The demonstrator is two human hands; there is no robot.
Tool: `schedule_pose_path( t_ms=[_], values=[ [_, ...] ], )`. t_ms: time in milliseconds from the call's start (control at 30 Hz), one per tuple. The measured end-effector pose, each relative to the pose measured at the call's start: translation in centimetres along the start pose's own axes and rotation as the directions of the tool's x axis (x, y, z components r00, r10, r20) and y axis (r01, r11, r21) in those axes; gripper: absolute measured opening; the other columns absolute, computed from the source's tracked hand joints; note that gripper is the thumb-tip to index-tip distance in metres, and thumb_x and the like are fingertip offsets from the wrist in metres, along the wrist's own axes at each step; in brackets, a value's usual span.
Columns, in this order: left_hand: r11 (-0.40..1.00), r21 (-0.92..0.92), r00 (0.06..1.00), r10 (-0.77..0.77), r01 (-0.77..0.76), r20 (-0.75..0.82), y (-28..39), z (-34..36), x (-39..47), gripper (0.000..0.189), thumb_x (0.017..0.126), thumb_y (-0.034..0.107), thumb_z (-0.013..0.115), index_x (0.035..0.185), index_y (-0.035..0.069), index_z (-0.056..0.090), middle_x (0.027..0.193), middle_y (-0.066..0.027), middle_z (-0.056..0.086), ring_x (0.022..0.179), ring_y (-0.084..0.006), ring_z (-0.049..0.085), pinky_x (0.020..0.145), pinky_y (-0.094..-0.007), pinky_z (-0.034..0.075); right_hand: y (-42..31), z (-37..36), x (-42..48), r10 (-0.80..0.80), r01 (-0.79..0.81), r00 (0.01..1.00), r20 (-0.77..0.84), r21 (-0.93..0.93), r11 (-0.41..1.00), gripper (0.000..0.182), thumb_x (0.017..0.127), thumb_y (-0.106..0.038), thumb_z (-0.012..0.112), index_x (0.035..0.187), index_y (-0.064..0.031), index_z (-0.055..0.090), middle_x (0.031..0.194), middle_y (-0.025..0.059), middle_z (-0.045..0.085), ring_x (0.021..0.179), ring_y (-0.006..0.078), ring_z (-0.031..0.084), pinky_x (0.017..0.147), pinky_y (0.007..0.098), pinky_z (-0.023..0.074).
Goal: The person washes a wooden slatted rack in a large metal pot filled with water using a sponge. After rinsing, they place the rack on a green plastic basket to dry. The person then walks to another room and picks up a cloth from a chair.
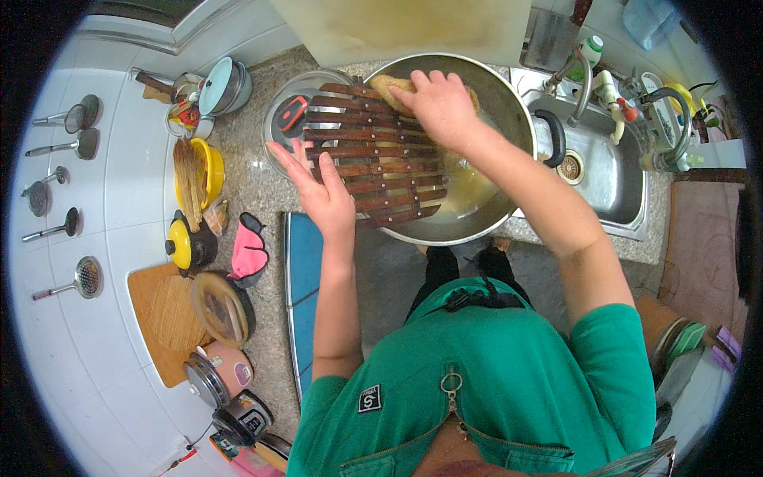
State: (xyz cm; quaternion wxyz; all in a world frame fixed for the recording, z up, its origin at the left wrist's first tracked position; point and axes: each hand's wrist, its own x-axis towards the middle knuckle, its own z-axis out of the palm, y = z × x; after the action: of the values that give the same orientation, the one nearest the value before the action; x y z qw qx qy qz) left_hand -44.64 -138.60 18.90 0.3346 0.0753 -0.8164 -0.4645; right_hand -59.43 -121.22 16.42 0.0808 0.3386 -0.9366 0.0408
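A dark wooden slatted rack [375, 152], its strips joined by small metal rivets, is tilted over the left side of a large metal pot [518, 197]. My left hand [325, 194] holds the rack along its left edge, thumb and fingers spread. With my right hand [444, 110] I grip a tan scrubbing cloth or loofah [390, 89] against the upper slats. Cloudy yellowish liquid [471, 185] shows inside the pot, partly covered by the rack and my right forearm. A black handle [554, 138] juts from the pot's right side.
A glass lid [274, 143] lies left of the pot, partly behind the rack. To the right is a steel sink [620, 191] with a tap [581, 89]. Along the left counter stand a yellow basin [216, 170], a yellow-lidded pot [185, 244] and a pink mitt [249, 247].
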Motion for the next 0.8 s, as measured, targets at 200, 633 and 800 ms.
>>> schedule_pose_path(
  t_ms=[200, 633, 800],
  values=[
    [0.998, -0.054, 0.999, -0.010, 0.009, -0.033, 0.0, 0.2, -0.1, 0.072, 0.102, 0.004, 0.045, 0.158, -0.001, 0.000, 0.158, -0.0276, 0.024, 0.144, -0.0325, 0.035, 0.116, -0.0380, 0.027, 4.3, 1.4, -2.6, 0.039, 0.026, 0.949, 0.312, -0.202, 0.979, 0.036, 0.087, -0.017, 0.061, 0.122, -0.0242, 0.067, 0.109, 0.0091, 0.060, 0.102, 0.0275, 0.062, 0.082, 0.0415, 0.0481],
    [0.995, -0.101, 1.000, -0.027, 0.027, -0.003, -2.0, 0.0, 0.0, 0.067, 0.105, 0.010, 0.038, 0.158, 0.000, -0.002, 0.153, -0.0277, 0.035, 0.139, -0.0314, 0.039, 0.116, -0.0399, 0.026, -0.9, -2.3, -7.5, -0.252, 0.225, 0.958, 0.139, 0.186, 0.957, 0.045, 0.087, -0.017, 0.060, 0.131, -0.0264, 0.061, 0.110, 0.0115, 0.058, 0.103, 0.0310, 0.061, 0.087, 0.0434, 0.0481],
    [0.990, -0.134, 0.999, -0.049, 0.048, 0.001, -1.3, 0.1, 0.1, 0.065, 0.107, 0.011, 0.035, 0.158, 0.000, -0.003, 0.156, -0.0239, 0.033, 0.140, -0.0295, 0.039, 0.118, -0.0395, 0.025, 2.5, -0.6, -8.6, -0.178, 0.261, 0.902, 0.393, -0.168, 0.950, 0.033, 0.089, -0.019, 0.056, 0.118, -0.0270, 0.069, 0.104, 0.0060, 0.060, 0.101, 0.0274, 0.061, 0.085, 0.0421, 0.0464]
  ],
)
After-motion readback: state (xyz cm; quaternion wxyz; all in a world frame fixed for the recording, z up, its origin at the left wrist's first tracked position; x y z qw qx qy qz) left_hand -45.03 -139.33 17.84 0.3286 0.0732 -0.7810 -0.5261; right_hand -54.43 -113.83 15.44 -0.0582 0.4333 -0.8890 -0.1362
